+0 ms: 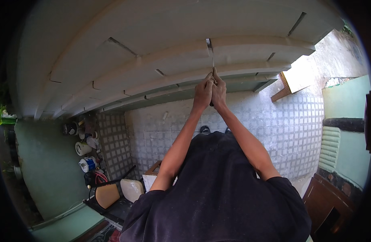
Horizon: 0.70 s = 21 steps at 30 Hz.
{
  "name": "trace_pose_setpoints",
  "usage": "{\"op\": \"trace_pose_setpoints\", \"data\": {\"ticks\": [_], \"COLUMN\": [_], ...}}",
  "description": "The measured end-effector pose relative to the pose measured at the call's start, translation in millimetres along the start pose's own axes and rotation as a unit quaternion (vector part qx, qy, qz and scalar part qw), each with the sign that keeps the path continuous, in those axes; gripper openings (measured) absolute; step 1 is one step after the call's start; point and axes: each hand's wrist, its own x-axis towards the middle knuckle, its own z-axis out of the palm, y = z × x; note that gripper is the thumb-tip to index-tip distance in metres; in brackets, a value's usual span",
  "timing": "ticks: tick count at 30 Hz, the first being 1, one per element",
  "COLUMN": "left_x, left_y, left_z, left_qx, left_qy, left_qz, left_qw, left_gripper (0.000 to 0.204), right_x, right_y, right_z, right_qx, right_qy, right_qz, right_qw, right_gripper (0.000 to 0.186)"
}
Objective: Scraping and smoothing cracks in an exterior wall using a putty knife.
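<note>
My left hand (202, 93) and my right hand (219, 90) are held together, closed around the handle of a thin-bladed hand tool. The narrow pale blade (213, 60) points away from me, toward a dark slot (208, 41) in a stepped, off-white surface (169, 52). Whether its tip goes into the slot or only rests against it, I cannot tell. Beneath my hands the dark end of the handle shows. Both arms are stretched out, and the fingers hide most of the grip. The tool's exact kind is unclear.
More narrow slots (123, 46) cut the stepped surface. Below lies a tiled floor (250, 117). At left stand several paint buckets (84, 148) and a chair with a tan back (107, 196). A woven-sided piece of furniture (281, 89) stands at right, before a pale green wall (348, 153).
</note>
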Motion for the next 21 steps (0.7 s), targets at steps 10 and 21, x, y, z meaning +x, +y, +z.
{"op": "trace_pose_setpoints", "data": {"ticks": [10, 21], "left_x": [15.2, 12.3], "left_y": [28.9, 41.7], "left_z": [-6.3, 7.1], "left_qx": [-0.052, -0.044], "left_qy": [0.012, 0.025], "left_qz": [0.065, 0.08], "left_qw": [0.996, 0.996], "left_gripper": [0.042, 0.04], "right_x": [24.9, 26.4], "right_y": [-15.5, -36.0], "right_z": [7.6, -20.8], "right_qx": [-0.001, -0.015], "right_qy": [0.016, -0.064], "right_qz": [-0.088, -0.118], "right_qw": [0.996, 0.991], "right_gripper": [0.059, 0.057]}}
